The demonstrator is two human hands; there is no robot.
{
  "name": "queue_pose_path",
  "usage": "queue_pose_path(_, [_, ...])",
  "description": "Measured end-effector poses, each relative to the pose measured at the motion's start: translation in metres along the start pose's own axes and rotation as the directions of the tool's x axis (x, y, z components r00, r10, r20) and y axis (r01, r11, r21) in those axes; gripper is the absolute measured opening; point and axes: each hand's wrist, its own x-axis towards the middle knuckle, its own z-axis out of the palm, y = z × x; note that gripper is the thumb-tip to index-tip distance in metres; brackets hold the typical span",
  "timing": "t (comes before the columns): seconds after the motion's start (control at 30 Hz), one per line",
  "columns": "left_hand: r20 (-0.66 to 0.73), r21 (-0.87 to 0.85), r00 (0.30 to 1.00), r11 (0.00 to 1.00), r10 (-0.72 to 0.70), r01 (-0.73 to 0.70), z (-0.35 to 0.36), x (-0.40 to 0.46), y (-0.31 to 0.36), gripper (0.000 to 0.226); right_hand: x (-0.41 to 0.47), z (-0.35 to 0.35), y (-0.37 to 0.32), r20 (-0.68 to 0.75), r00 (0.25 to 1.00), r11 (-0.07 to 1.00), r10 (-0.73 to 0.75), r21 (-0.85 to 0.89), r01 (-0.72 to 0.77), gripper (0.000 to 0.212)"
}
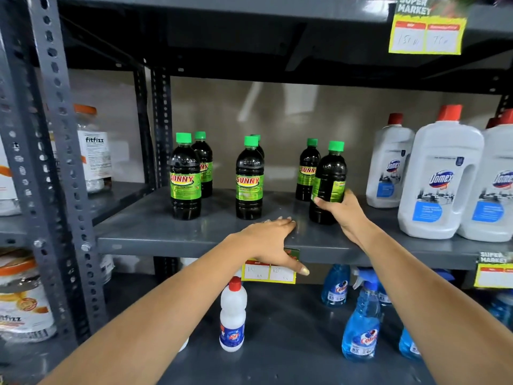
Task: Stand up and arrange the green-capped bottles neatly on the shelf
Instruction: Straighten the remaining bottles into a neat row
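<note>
resting flat, fingers spread, the left hand (273, 240) sits on the smooth grey metal shelf (166, 237). right hand (342, 211) wraps the dark glossy green-capped bottle (329, 184), upright near the front edge; five matching bottles (249, 179) stand behind.

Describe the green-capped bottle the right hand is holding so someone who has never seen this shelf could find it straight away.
Look at the grey middle shelf, left of the big white Domex jugs. Six dark green-capped bottles stand there in three pairs; the held bottle is the front one of the rightmost pair. Unlike its neighbours, it leans slightly, its label is turned sideways, and the right hand grips its lower half.
</note>
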Motion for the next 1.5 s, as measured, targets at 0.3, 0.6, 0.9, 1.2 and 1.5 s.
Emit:
queue_pose_path(0.3, [-0.032, 0.028, 0.999, 1.0, 0.004, -0.003, 0.003, -0.001, 0.002, 0.118, -0.013, 0.002, -0.01, -0.041, 0.999, 1.0, -0.001, -0.026, 0.0, 0.091])
queue_pose_path(0.6, [-0.037, 0.031, 0.999, 0.999, 0.009, -0.008, 0.004, 0.0, 0.001, 0.118, -0.017, 0.004, -0.014, 0.004, 1.0, 1.0, -0.023, -0.019, 0.023, 0.061])
queue_pose_path(0.9, [-0.036, 0.031, 0.999, 1.0, 0.004, -0.003, 0.003, 0.0, 0.0, 0.12, -0.014, 0.004, -0.01, 0.063, 0.997, 0.998, -0.051, -0.027, 0.052, 0.063])
queue_pose_path(1.2, [-0.038, 0.021, 0.999, 1.0, -0.013, 0.014, 0.005, 0.001, -0.002, 0.124, -0.017, 0.004, -0.012, 0.048, 0.996, 0.996, -0.075, -0.052, 0.077, 0.065])
queue_pose_path(1.5, [-0.065, -0.014, 0.998, 1.0, -0.003, 0.002, 0.002, -0.001, -0.002, 0.122, -0.022, 0.004, -0.013, -0.016, 0.993, 0.976, -0.119, -0.184, 0.114, 0.073])
